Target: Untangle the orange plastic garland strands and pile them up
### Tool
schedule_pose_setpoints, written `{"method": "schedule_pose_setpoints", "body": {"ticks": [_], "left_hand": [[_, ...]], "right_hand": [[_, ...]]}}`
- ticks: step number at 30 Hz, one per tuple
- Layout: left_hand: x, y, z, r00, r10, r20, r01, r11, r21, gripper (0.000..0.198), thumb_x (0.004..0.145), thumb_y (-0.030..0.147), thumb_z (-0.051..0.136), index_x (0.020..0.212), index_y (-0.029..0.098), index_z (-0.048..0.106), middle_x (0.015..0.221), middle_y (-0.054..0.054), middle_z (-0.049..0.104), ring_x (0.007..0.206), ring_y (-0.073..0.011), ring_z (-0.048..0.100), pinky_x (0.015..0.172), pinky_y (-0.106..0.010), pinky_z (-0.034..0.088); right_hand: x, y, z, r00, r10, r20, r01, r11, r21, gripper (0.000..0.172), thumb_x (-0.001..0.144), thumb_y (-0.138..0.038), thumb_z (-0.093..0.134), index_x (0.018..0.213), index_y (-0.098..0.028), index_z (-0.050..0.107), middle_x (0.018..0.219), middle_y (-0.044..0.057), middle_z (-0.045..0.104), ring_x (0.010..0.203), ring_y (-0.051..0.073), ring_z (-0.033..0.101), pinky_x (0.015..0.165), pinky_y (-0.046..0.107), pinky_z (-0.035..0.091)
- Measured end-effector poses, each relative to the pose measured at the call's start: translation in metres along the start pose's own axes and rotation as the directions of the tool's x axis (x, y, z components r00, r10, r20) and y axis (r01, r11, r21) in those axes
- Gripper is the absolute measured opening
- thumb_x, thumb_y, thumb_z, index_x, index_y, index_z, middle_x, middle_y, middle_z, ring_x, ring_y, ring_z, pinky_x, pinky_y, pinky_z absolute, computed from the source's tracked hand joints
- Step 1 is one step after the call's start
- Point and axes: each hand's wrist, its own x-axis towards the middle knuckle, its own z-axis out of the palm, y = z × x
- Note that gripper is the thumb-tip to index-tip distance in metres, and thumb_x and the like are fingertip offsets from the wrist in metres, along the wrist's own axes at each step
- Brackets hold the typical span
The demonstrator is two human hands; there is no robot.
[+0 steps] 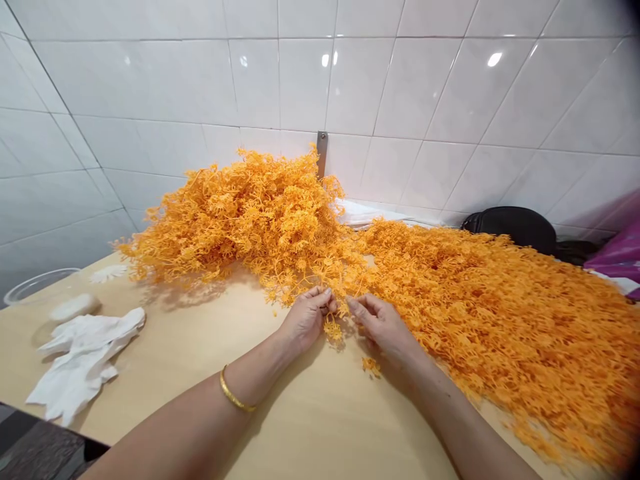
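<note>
My left hand (pixel 306 321), below a gold bracelet on the wrist, pinches an orange plastic-looking plant sprig (pixel 333 329) just above the table. Facing it, my right hand (pixel 384 328) has thumb and fingers closed together at the same cluster of orange strands; what exactly lies between its fingertips is too small to make out. One small loose orange piece (pixel 371 366) rests on the table beneath my right hand. Behind my left hand rises a tall tangled pile of orange sprigs (pixel 260 220). A lower, wider heap of orange sprigs (pixel 515 313) spreads along the right side.
White gloves (pixel 87 353) lie on the table (pixel 200 347) at left, near a white rounded object (pixel 75 307) and a clear round rim (pixel 37 283). A metal strip (pixel 323 155) stands against the tiled wall. At back right are a black case (pixel 513 225) and purple material (pixel 617 247).
</note>
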Motion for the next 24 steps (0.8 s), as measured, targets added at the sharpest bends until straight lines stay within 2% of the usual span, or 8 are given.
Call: {"method": "schedule_pose_setpoints", "body": {"ticks": [2,4,10,13,15,17,21,24], "left_hand": [[-0.001,-0.001,0.0,1.0,-0.011,-0.012,0.011,1.0,-0.017,0.013,0.066,0.012,0.059,0.06,0.014,0.048,0.053,0.002,0.051,0.051,-0.0065,0.048,0.055,-0.018,0.038],[-0.002,-0.001,0.001,0.999,-0.043,-0.015,0.043,0.999,-0.009,0.012,0.067,0.013,0.058,0.061,0.014,0.048,0.054,0.001,0.052,0.052,-0.0075,0.049,0.056,-0.019,0.039],[-0.006,0.006,0.007,0.985,-0.145,0.089,0.141,0.989,0.052,0.015,0.069,0.02,0.057,0.062,0.015,0.044,0.051,0.002,0.05,0.046,-0.0079,0.048,0.049,-0.02,0.04],[-0.006,0.005,0.005,0.99,-0.116,0.075,0.108,0.989,0.105,0.019,0.068,0.02,0.058,0.059,0.016,0.042,0.043,0.005,0.04,0.042,-0.0078,0.043,0.043,-0.02,0.039],[-0.005,0.004,0.003,0.993,-0.099,0.056,0.094,0.991,0.092,0.018,0.069,0.019,0.057,0.06,0.016,0.041,0.042,0.005,0.04,0.042,-0.0088,0.045,0.045,-0.021,0.041],[-0.003,0.004,0.002,0.996,-0.08,0.048,0.078,0.996,0.041,0.015,0.071,0.017,0.053,0.061,0.016,0.042,0.046,0.003,0.046,0.046,-0.0104,0.049,0.051,-0.025,0.044],[-0.001,0.005,0.001,0.998,-0.068,0.012,0.068,0.998,-0.01,0.011,0.074,0.017,0.05,0.065,0.015,0.044,0.055,-0.001,0.054,0.056,-0.0135,0.056,0.061,-0.028,0.045],[0.0,0.005,0.001,0.998,-0.066,-0.016,0.066,0.997,-0.037,0.009,0.075,0.018,0.05,0.067,0.015,0.045,0.057,-0.002,0.056,0.059,-0.0128,0.057,0.062,-0.026,0.044]], "right_hand": [[0.0,0.002,0.006,0.998,-0.034,0.05,0.037,0.998,-0.059,0.029,0.072,-0.044,0.052,0.062,-0.016,0.048,0.052,-0.005,0.038,0.046,0.007,0.035,0.041,0.019,0.027],[-0.001,0.002,0.011,0.997,-0.068,0.038,0.07,0.995,-0.077,0.029,0.074,-0.042,0.05,0.061,-0.017,0.045,0.052,-0.005,0.037,0.048,0.007,0.035,0.043,0.019,0.027],[-0.003,-0.008,0.007,0.968,-0.11,-0.227,0.111,0.994,-0.01,0.025,0.076,-0.036,0.048,0.06,-0.018,0.044,0.052,-0.005,0.036,0.047,0.007,0.034,0.044,0.02,0.029],[0.003,-0.009,-0.013,0.869,-0.018,-0.494,0.118,0.978,0.172,0.023,0.075,-0.038,0.049,0.063,-0.019,0.041,0.055,-0.005,0.038,0.043,0.007,0.034,0.04,0.02,0.032],[0.007,-0.008,-0.025,0.812,0.044,-0.582,0.124,0.962,0.245,0.022,0.074,-0.038,0.05,0.064,-0.02,0.041,0.057,-0.005,0.04,0.041,0.006,0.034,0.038,0.02,0.033],[0.007,-0.007,-0.029,0.841,0.053,-0.539,0.067,0.977,0.2,0.018,0.072,-0.037,0.051,0.069,-0.02,0.044,0.057,-0.004,0.042,0.042,0.007,0.037,0.037,0.02,0.032],[0.0,-0.011,-0.019,0.942,0.0,-0.336,-0.023,0.998,-0.064,0.02,0.074,-0.031,0.047,0.09,-0.02,0.052,0.051,-0.004,0.041,0.045,0.011,0.042,0.037,0.02,0.03],[-0.004,-0.014,-0.009,0.99,0.008,-0.141,-0.031,0.986,-0.164,0.022,0.076,-0.031,0.043,0.088,-0.019,0.056,0.052,-0.004,0.044,0.042,0.009,0.039,0.039,0.021,0.03]]}}
